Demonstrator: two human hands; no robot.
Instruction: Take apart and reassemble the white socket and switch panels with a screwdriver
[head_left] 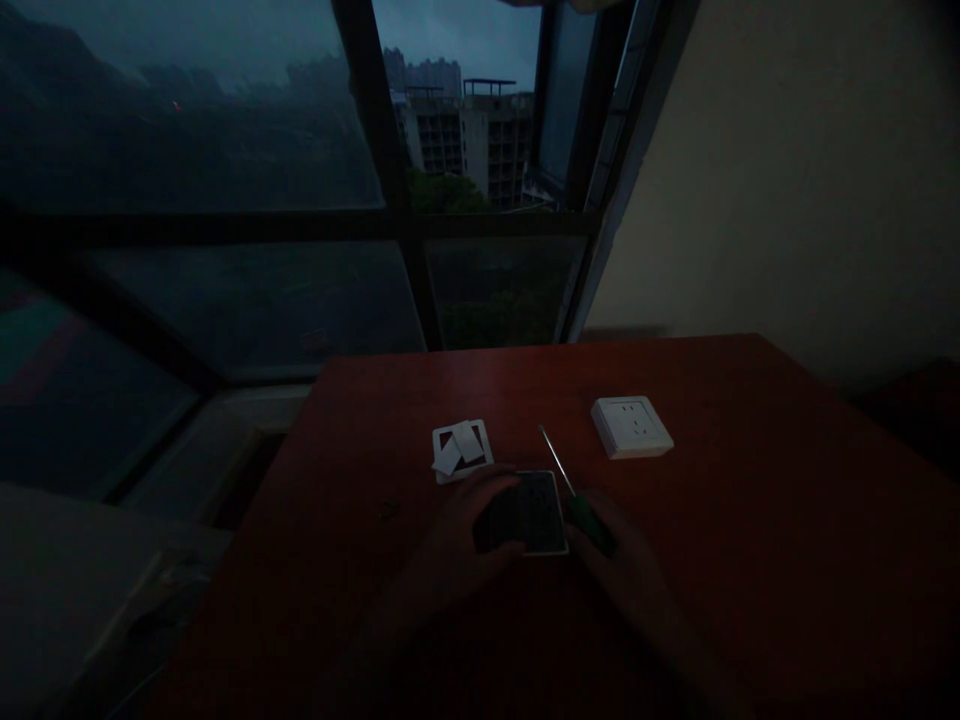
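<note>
The room is very dim. My left hand [465,535] rests on a dark square module with a pale edge [541,515] lying on the reddish-brown table [750,520]; its fingers curl over the module's left side. My right hand [622,560] is closed round the green handle of a screwdriver [574,490], whose thin metal shaft points up and left past the module's top right corner.
A white frame with loose white plates [461,448] lies just beyond the module. A white wall socket [631,426] sits to the right. A large window [300,180] stands behind the table, a plain wall [787,180] at right.
</note>
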